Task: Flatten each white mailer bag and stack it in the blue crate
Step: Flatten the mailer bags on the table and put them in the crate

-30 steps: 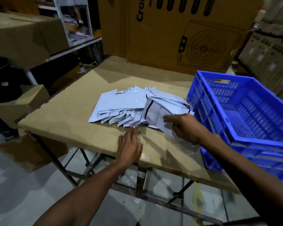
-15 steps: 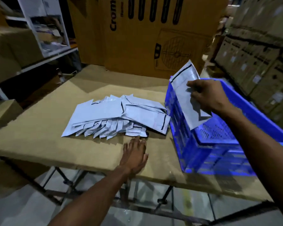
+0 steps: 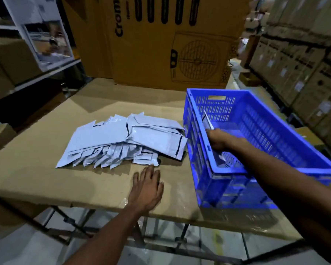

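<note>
A fanned pile of white mailer bags (image 3: 122, 142) lies on the cardboard-covered table (image 3: 46, 178), just left of the blue crate (image 3: 275, 131). My right hand (image 3: 219, 139) is inside the crate near its left wall, shut on one white mailer bag (image 3: 207, 121) held almost on edge; its lower part shows below the hand near the crate floor. My left hand (image 3: 146, 188) rests flat on the table in front of the pile, fingers spread, holding nothing.
A large brown carton (image 3: 161, 41) with a fan drawing stands against the table's far edge. Stacked cartons (image 3: 304, 64) line the right side. Metal shelving with boxes (image 3: 36, 44) stands at the left. The table's near edge runs just under my left wrist.
My right hand took one mailer bag from the pile, lifted it over the crate's rim, and has now lowered it inside. My left hand stayed flat on the table.
</note>
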The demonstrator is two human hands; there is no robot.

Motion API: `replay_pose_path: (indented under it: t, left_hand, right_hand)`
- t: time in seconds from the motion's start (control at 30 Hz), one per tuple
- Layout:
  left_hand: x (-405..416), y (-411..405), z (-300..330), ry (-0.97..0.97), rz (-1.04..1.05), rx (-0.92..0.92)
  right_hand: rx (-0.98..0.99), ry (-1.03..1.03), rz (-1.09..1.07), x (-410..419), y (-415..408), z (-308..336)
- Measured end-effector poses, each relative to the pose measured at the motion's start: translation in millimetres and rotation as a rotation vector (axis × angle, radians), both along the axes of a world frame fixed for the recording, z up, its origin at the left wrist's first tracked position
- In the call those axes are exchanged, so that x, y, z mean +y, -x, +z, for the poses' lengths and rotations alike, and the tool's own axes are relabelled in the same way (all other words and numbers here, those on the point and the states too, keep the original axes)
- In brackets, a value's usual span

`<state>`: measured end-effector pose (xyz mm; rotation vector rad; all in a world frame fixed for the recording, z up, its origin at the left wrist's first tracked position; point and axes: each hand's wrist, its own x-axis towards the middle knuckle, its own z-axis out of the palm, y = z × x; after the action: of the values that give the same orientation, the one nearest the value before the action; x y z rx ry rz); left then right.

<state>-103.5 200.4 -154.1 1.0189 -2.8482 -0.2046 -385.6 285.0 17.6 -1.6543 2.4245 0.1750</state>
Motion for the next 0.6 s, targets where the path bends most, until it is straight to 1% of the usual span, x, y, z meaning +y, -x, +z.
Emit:
replay_pose_path:
  t: [0.07, 0.13, 0.27, 0.4, 0.47, 0.53, 0.6]
  left_hand:
    - [2, -1, 1, 0.017, -0.002, 0.001]
    - [2, -1, 3, 0.021, 0.002, 0.009]
    - [3, -1, 4, 0.012, 0.015, 0.034]
    - [4, -2, 4, 0.032, 0.008, 0.032]
    - [4, -2, 3, 0.031, 0.010, 0.036]
    - [5, -3, 3, 0.032, 0.009, 0.042]
    - [5, -4, 3, 0.035, 0.009, 0.045]
  right_hand:
    - [-0.102, -0.067, 0.051, -3, -6, -6]
    - [-0.236, -0.057, 0.040, -4, -4, -13]
    - [-0.383, 0.061, 0.012, -4, 4, -19]
    - [-0.557, 0.280, 0.012, -1, 9, -17]
    - [-0.648, 0.360, -0.031, 2, 11, -16]
    - [-0.721, 0.364, -0.094, 4, 7, -13]
    - [-0.745, 0.345, -0.127, 3, 4, -12]
